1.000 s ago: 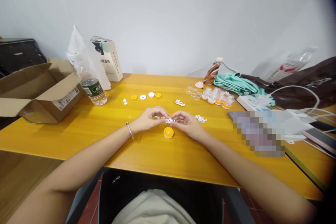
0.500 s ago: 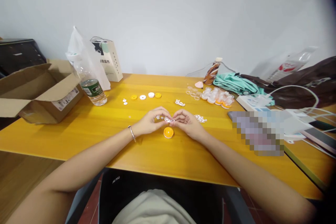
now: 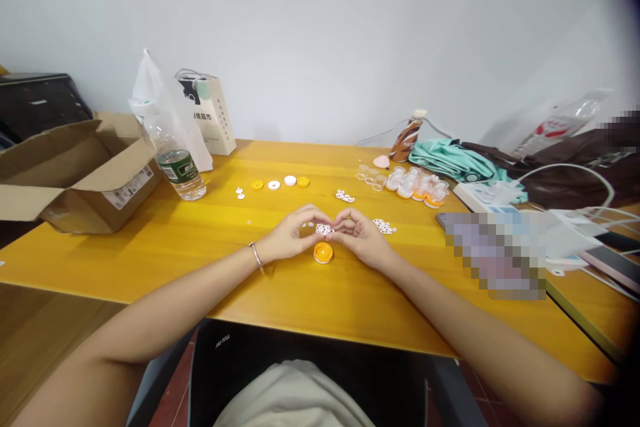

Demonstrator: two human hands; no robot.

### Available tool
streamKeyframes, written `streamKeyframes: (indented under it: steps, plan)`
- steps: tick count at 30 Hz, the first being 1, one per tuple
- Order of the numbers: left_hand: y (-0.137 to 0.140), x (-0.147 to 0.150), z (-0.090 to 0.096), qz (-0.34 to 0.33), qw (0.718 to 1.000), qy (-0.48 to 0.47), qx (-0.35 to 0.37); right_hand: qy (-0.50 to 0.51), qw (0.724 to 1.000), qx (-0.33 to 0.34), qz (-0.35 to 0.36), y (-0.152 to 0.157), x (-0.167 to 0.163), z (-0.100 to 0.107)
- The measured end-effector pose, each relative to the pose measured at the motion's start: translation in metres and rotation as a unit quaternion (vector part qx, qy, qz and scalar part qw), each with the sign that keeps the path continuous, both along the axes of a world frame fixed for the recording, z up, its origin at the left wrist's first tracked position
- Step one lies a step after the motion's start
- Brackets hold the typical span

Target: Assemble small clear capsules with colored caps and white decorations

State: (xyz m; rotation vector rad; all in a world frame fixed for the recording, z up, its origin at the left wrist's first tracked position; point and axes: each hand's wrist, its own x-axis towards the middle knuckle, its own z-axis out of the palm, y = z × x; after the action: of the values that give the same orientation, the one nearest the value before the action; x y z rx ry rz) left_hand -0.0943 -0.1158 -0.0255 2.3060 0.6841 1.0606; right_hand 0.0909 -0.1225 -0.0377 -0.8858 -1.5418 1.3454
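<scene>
White piece (image 3: 324, 229), two pinching hands (image 3: 290, 235) (image 3: 365, 239), one orange cup (image 3: 323, 253)

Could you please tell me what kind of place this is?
Perhaps a home or small office: a yellow table against a plain wall, with a cardboard box and a water bottle.

From here I see the table (image 3: 280, 293) as smooth, glossy wood, the orange cup (image 3: 323, 253) shiny plastic, the bracelet (image 3: 257, 258) polished metal, the box (image 3: 100, 197) matt cardboard.
</scene>
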Motion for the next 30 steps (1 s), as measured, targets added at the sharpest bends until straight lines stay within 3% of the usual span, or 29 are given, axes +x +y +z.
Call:
streamKeyframes:
  steps: [10,18,25,30]
  plan:
    - [-0.001,0.002,0.000,0.012,1.000,-0.012,0.005,-0.015,0.997,0.071,-0.017,-0.002,-0.002,-0.001]
    - [0.004,0.002,-0.007,0.063,0.985,-0.038,-0.154,-0.064,0.987,0.138,-0.055,0.000,0.000,-0.005]
    - [-0.001,0.007,-0.005,0.088,0.982,-0.046,-0.160,-0.126,0.966,0.214,-0.065,-0.006,0.001,0.001]
    - [-0.003,0.010,-0.007,0.079,0.977,-0.075,-0.184,-0.128,0.964,0.221,-0.070,-0.007,-0.001,0.001]
